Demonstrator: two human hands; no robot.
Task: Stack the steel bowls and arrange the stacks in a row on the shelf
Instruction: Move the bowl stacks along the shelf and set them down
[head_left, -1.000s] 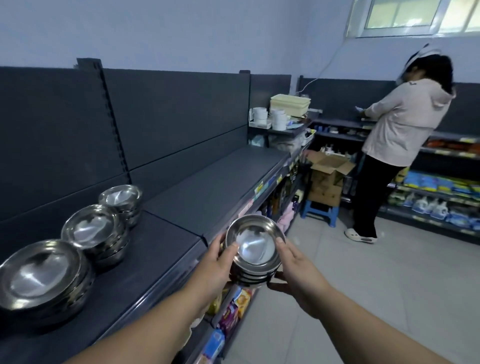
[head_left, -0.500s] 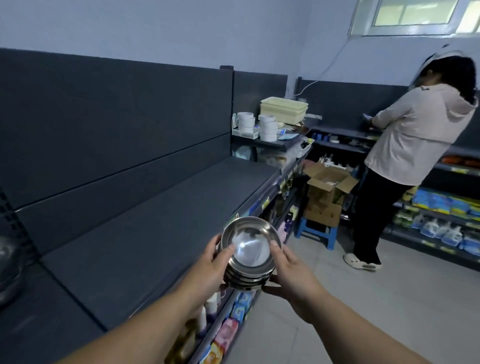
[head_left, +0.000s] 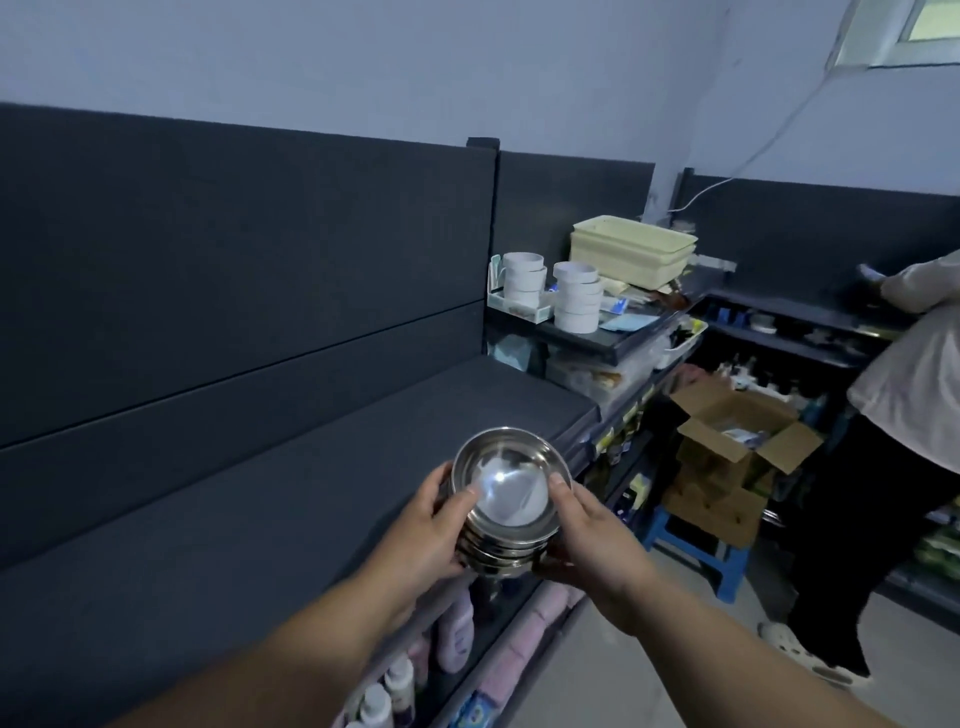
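Head-camera view: on the left, the dark shelf (head_left: 270, 499) is seen running away toward the far corner, its top bare along the whole stretch in sight. No other stacks of bowls are visible on it here.

Just past its front edge, the left hand (head_left: 415, 535) is wrapped around the near left side of a stack of steel bowls (head_left: 504, 499), thumb laid on the rim. The stack, several bowls nested with the open side up, is held in the air over the shelf's front lip, not yet set down. The right hand (head_left: 587, 540) is closed on the opposite side, so each grip is clamped on the stack from its own flank.

Further right, white tubs (head_left: 574, 296) and a cream tray (head_left: 631, 249) are crowded on a raised ledge, then an open cardboard box (head_left: 737, 441) on a blue stool, and another person (head_left: 904, 415) at the far shelving.

The main risk is judged to be slippage: smooth nested steel is squeezed only from the sides, so a lower bowl could drop out. If the stack is released too near the lip, it could tip onto the goods and floor below.
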